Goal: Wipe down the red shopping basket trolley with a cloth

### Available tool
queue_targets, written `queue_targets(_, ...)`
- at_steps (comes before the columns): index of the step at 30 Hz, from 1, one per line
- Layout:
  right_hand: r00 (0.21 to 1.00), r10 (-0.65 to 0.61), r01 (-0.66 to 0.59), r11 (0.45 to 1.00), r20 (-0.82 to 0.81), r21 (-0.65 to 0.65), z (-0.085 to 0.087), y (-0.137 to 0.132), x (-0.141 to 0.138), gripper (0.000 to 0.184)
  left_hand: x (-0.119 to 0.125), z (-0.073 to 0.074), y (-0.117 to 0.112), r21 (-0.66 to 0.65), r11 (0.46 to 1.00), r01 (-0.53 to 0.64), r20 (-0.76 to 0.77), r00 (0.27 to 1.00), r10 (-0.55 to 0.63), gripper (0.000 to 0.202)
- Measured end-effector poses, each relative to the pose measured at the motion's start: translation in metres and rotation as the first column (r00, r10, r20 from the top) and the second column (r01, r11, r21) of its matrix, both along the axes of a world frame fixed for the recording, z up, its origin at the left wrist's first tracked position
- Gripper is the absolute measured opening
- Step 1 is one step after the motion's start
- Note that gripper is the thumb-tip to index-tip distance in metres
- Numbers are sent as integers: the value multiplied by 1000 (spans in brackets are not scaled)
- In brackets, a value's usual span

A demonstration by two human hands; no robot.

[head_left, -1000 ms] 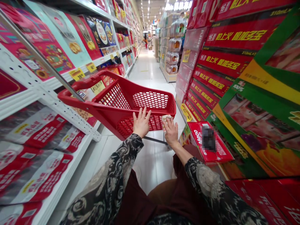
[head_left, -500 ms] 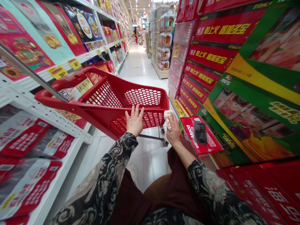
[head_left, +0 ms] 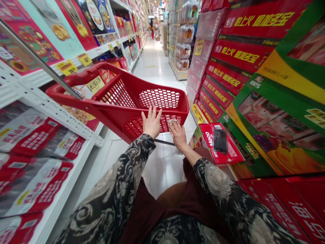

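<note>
A red plastic shopping basket [head_left: 162, 100] on wheels stands tilted in the aisle in front of me, its long handle [head_left: 38, 61] running up to the left. My left hand [head_left: 151, 122] lies flat against the basket's near wall, fingers stretched out. My right hand [head_left: 177, 134] is closed on a small pale cloth [head_left: 173, 122], pressed to the same wall lower down and to the right. Both patterned dark sleeves reach forward from my lap.
White shelves [head_left: 50, 108] with red and pink boxed goods line the left. Stacked red cartons [head_left: 228, 71] and green cartons [head_left: 279, 112] rise on the right; a red box [head_left: 220, 144] juts out near my right wrist. The tiled aisle [head_left: 157, 64] runs ahead, with a person far off.
My right hand with the cloth has moved down and left along the basket's wall. My left hand has stayed flat on the basket. The view has shifted slightly.
</note>
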State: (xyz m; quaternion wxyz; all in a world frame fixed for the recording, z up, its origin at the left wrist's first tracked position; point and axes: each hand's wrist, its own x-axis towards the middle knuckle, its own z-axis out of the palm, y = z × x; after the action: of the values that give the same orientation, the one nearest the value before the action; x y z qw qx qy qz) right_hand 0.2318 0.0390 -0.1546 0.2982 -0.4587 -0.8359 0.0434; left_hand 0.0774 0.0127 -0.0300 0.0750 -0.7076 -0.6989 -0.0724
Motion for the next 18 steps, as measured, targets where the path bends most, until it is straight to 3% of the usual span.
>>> queue_targets(3,999,43,-43,998,-4,-42,-3,-1,6,43,1,2,2,-7,1000,-8,0,1000,8,63)
queue_targets(6,986,36,-42,999,-162,-34,5,-2,9,41,0,5,3,-22,1000,-10,-2,1000,10,63)
queue_targets(9,918,-58,90,994,-393,64,29,2,11,48,0,9,5,-41,999,-10,-13,1000,10,62)
queue_targets(11,895,-73,151,978,-441,144,48,8,10,52,1,12,5,-52,998,-19,-27,999,17,61)
queue_targets(14,939,-39,117,971,-342,210,65,16,3,50,2,13,7,-59,998,-24,-38,999,22,59)
queue_targets(18,991,-27,45,989,-129,139,52,19,-12,45,2,12,9,-43,999,-18,-18,1000,18,59)
